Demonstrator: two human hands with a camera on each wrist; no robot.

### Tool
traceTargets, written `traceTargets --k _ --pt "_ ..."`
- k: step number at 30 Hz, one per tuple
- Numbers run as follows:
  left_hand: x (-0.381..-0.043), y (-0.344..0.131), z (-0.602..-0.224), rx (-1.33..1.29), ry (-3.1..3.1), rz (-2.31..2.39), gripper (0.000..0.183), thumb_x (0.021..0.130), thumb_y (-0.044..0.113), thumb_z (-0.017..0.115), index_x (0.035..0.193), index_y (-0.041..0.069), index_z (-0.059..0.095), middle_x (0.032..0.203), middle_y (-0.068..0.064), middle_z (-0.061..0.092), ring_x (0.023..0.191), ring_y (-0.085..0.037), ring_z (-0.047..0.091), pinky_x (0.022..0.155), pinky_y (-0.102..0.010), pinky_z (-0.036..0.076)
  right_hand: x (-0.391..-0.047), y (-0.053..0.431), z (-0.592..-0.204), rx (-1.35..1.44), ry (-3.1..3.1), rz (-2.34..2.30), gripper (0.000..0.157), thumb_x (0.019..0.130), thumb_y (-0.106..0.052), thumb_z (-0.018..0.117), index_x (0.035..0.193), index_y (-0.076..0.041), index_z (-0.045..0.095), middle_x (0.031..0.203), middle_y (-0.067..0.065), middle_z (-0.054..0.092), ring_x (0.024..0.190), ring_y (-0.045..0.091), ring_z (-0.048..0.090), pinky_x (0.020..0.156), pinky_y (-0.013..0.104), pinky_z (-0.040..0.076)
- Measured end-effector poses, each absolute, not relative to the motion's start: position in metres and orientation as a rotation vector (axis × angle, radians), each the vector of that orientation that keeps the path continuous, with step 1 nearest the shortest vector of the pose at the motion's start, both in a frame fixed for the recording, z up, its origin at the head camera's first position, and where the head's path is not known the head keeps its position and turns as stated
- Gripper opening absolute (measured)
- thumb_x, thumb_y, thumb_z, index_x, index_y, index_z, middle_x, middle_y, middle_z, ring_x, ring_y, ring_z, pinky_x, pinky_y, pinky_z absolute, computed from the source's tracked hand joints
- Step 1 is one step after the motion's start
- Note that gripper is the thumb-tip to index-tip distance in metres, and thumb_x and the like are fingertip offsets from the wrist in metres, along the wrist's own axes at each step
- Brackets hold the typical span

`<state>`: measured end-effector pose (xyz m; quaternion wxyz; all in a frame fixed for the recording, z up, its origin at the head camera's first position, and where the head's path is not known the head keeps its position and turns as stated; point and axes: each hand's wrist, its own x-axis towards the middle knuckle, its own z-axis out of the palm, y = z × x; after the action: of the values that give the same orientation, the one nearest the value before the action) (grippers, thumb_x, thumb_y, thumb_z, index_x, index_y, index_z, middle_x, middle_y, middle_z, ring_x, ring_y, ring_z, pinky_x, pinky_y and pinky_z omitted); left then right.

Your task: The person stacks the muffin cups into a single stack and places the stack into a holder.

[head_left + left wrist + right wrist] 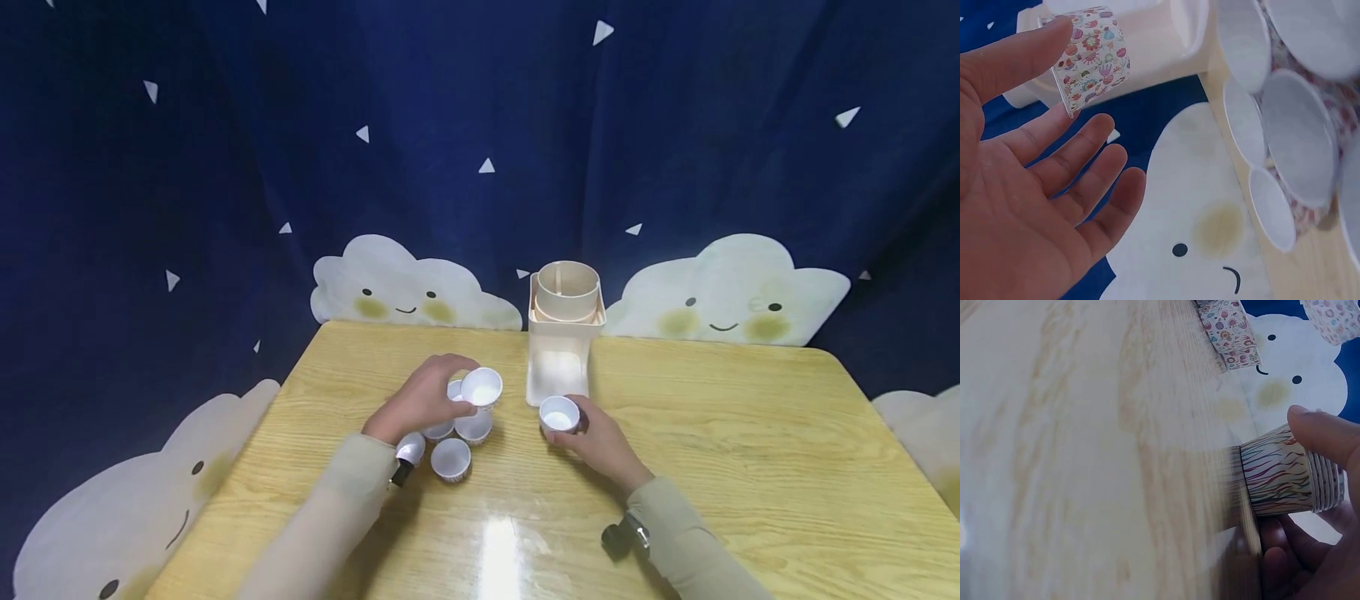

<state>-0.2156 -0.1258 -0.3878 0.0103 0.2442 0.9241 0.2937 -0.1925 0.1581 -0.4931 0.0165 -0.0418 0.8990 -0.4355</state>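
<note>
My left hand [429,402] pinches a small white paper cup [482,388] by its rim, thumb on one side, above other cups on the table. The left wrist view shows a colourful flower print on this cup [1094,59]; the other fingers are spread. My right hand [602,446] grips a stack of paper cups [559,415] with several rims nested together. In the right wrist view that stack [1279,475] has wavy coloured stripes, and its base is at the tabletop. Several white cups [451,461] stand mouth up below and beside my left hand.
A cream plastic holder [558,350] with a round tube on top stands at the table's back edge, just behind the right-hand stack. The wooden table [712,450] meets a dark blue curtain [450,100] with white cloud shapes.
</note>
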Motion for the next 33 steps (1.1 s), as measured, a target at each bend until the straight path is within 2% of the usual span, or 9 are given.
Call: traceTargets --k 7,16,33 --pt "-0.216 -0.107 -0.39 0.849 2.857 0.927 0.057 0.076 0.015 0.082 0.129 0.003 0.062 0.132 -0.013 0.065 0.129 -0.033 0.055 0.113 -0.045 0.042 -0.193 0.16 -0.495 -0.15 2.806 -1.353 0.064 0.078 -0.029 0.083 0.133 -0.009 0.056 0.12 0.014 0.068 0.109 0.029 0.063 0.095 0.046 0.05" --pt "-0.217 -0.093 -0.389 0.83 2.823 0.958 0.058 0.076 0.015 0.083 0.13 0.007 0.062 0.135 -0.011 0.063 0.132 -0.033 0.052 0.114 -0.046 0.041 -0.192 0.158 -0.492 -0.131 2.774 -1.369 0.066 0.079 -0.028 0.083 0.134 -0.008 0.055 0.124 0.016 0.067 0.115 0.031 0.062 0.1 0.051 0.048" --pt "-0.225 -0.065 -0.393 0.88 2.792 0.923 0.058 0.077 0.019 0.082 0.131 0.009 0.062 0.134 -0.009 0.064 0.13 -0.03 0.054 0.113 -0.043 0.042 -0.191 0.16 -0.493 -0.166 2.764 -1.39 0.064 0.079 -0.028 0.083 0.133 -0.008 0.055 0.12 0.013 0.068 0.109 0.026 0.062 0.093 0.04 0.049"
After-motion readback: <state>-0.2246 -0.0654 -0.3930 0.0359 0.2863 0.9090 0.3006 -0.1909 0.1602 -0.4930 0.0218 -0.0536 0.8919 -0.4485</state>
